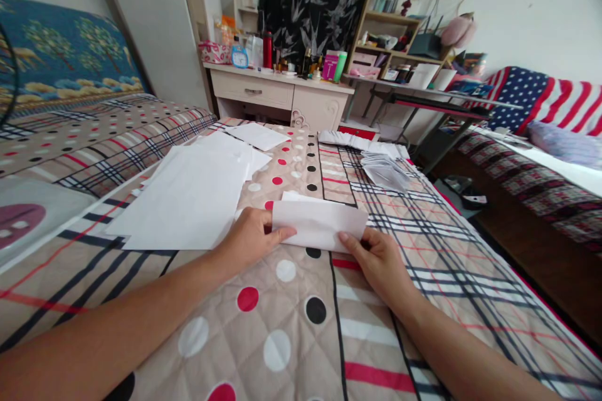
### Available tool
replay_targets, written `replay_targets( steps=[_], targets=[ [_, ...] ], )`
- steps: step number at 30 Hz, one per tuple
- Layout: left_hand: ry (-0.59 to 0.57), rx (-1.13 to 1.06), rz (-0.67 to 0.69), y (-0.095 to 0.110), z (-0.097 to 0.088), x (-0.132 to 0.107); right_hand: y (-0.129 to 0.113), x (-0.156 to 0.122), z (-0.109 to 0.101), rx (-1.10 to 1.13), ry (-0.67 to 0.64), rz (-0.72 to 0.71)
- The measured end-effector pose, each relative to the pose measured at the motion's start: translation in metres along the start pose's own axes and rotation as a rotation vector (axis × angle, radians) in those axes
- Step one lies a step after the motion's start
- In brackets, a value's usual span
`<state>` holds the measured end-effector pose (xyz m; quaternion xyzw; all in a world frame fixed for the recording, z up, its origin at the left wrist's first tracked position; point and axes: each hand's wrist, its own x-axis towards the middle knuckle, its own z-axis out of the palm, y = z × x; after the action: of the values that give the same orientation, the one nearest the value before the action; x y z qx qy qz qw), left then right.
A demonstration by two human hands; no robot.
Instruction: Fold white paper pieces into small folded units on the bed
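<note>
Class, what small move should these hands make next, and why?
Perhaps even up the white paper: the left hand and right hand hold its opposite ends, while a white strip shows unevenly beyond its far edge; whether both are one sheet is unclear.

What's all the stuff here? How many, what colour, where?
Bedcover: at least 1, mostly beige, front
Headboard: 1, blue with trees, left
Held paper: 1, white, centre
Large papers: several, white, bedcover's left
Small paper piles: at least 1, white, bedcover's far right
Desk: 1, cream, back
Clock: 1, blue, on desk
Flask: 1, red, on desk
Curtain: 1, black-grey, behind desk
Shelf: 1, tan, right of curtain
Flag cloth: 1, red-white-blue, far right
Bottles, boxes: many, mixed, desk and shelf
Left hand: 1, bare, holding paper
Right hand: 1, bare, holding paper
</note>
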<state>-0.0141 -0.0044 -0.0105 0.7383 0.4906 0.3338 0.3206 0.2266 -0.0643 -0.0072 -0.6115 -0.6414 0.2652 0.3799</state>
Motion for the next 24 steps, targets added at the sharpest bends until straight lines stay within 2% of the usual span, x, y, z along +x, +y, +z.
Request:
replay_targets(
  steps=[2,4,7,13,16,19,22,24],
  targets=[
    [0.037,-0.044,-0.046,0.001,0.005,0.012,0.001,0.011,0.002,-0.145,0.092,-0.043],
    [0.054,0.084,-0.045,0.003,0.007,0.022,0.0,0.022,0.003,-0.32,0.128,-0.081],
    [0.071,0.277,-0.046,0.008,0.009,0.029,-0.001,0.032,0.005,-0.514,0.136,-0.065],
    [0.174,0.505,0.015,0.01,0.011,0.023,-0.008,0.041,0.005,-0.616,0.166,-0.001],
    [0.168,0.447,0.064,0.002,0.012,0.024,-0.007,0.043,0.004,-0.526,0.176,0.06],
    [0.154,0.332,0.066,-0.006,0.012,0.028,0.0,0.042,0.004,-0.347,0.181,0.096],
    [0.153,0.171,0.044,-0.009,0.011,0.03,0.007,0.04,0.007,0.024,0.184,0.1],
    [0.128,-0.02,0.014,-0.008,0.011,0.03,0.008,0.037,0.01,0.296,0.178,0.082]
  ],
)
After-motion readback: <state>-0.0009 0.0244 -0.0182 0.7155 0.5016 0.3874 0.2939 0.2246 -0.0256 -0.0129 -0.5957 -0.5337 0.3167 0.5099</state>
